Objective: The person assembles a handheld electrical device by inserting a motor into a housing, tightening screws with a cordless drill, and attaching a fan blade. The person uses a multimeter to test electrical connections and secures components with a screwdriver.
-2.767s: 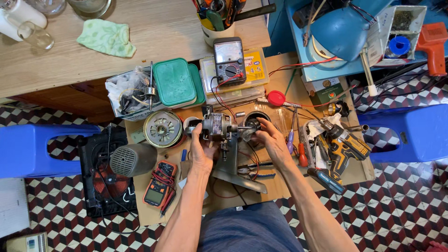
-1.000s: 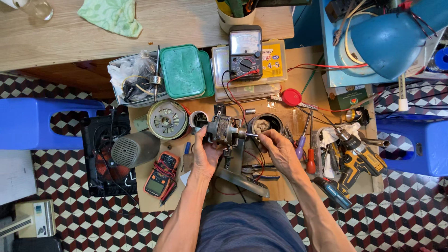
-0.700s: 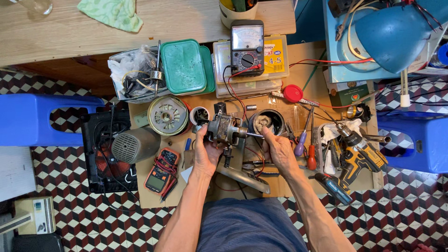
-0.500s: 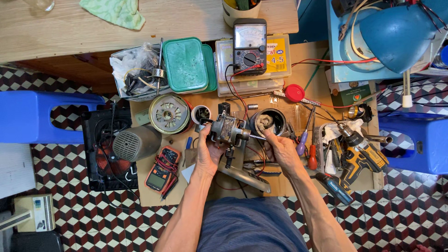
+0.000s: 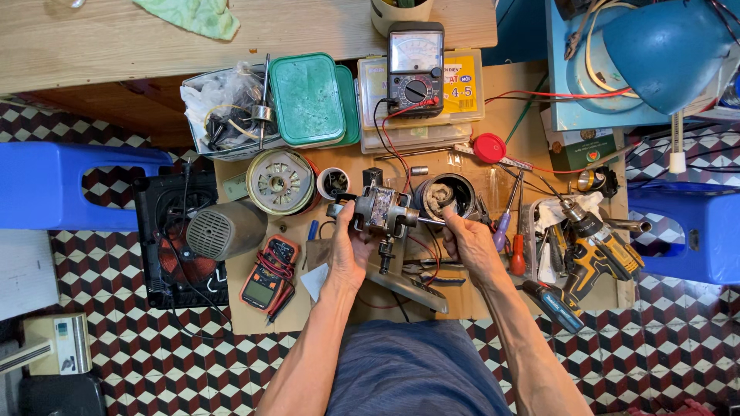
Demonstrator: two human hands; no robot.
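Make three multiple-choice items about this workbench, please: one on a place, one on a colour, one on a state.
1. Where is the analog multimeter?
A. on the yellow box
B. on the floor
C. on the blue stool

2. What colour is the desk lamp?
A. red
B. blue
C. white

3. How is the small motor held?
A. lying untouched
B. left hand alone
C. both hands

Answers: 1 A, it rests on the yellow box. 2 B, its shade is blue. 3 C, the left hand grips its body and the right hand its shaft end.
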